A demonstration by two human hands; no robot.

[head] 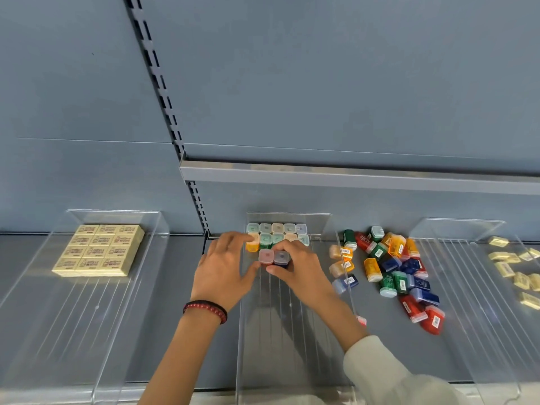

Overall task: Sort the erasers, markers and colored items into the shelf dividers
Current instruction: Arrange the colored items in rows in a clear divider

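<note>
The clear middle divider [271,331] ran lengthwise away from both hands, with two rows of upright capped colored items [277,232] standing just beyond the fingertips at its far end. The loose pile [400,267] lay on the shelf outboard of the right hand [301,270], which was the nearer hand to it. The right hand pinched the red and blue pair [273,257] between curled fingers and thumb, caps up, directly in front of the second row; the left hand [223,267] lay relaxed, thumb against the red piece, fingertips at an orange item [252,243]
</note>
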